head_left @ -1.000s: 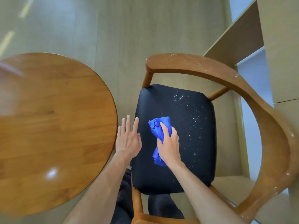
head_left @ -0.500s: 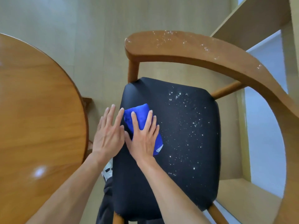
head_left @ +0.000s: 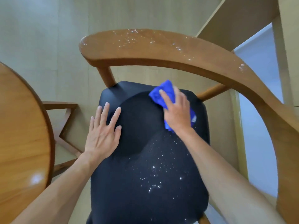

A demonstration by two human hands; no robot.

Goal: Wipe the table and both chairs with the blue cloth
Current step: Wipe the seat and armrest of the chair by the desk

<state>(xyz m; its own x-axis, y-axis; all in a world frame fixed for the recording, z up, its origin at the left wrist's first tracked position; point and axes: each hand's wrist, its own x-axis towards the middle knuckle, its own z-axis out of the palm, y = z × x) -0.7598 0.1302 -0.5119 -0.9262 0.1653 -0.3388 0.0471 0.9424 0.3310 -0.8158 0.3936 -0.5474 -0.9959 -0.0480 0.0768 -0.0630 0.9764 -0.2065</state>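
A wooden armchair with a curved backrest rail [head_left: 161,50] and a black seat [head_left: 145,183] fills the view. White specks dot the rail and the near part of the seat. My right hand [head_left: 177,110] presses the blue cloth [head_left: 163,92] flat against the far right part of the seat, fingers straight over it. My left hand [head_left: 103,131] lies flat on the seat's left side, fingers spread, holding nothing. The round wooden table [head_left: 21,135] stands at the left edge of the view.
The table's wooden base legs [head_left: 64,123] show on the pale floor between table and chair. A light wooden shelf unit [head_left: 242,18] rises at the upper right, close behind the chair's rail.
My right hand has slid the cloth from the seat's left front to its far right; the far part now looks free of specks. My left hand has spread flat on the seat. The view moved closer.
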